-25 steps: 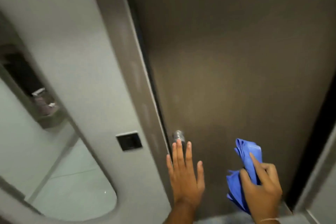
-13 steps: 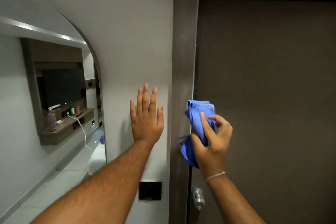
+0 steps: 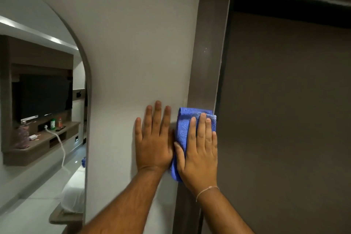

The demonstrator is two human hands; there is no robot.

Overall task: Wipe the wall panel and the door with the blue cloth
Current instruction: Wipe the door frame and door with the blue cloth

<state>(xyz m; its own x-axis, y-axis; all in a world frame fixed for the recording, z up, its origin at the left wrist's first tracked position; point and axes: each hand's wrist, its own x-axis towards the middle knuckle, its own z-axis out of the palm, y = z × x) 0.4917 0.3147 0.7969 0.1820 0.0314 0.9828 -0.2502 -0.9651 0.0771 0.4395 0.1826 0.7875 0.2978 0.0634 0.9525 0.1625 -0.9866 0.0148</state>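
Note:
A folded blue cloth [image 3: 185,125] lies flat against the brown door frame [image 3: 208,59], at the seam with the pale wall panel [image 3: 136,43]. My right hand [image 3: 199,150] presses on the cloth with its palm, fingers straight and pointing up. My left hand [image 3: 153,138] rests flat and bare on the wall panel, right beside the cloth, thumb touching it. The dark brown door [image 3: 284,110] fills the right side, untouched by either hand.
An arched mirror [image 3: 38,100] hangs on the wall at the left and reflects a room with a TV, a shelf with bottles and a white cable. A dark gap runs above the door at the top right.
My right hand went from gripping the bunched cloth off the surface to pressing it flat on the door frame. My left hand stays on the wall panel, with my right hand now right beside it. The view rose.

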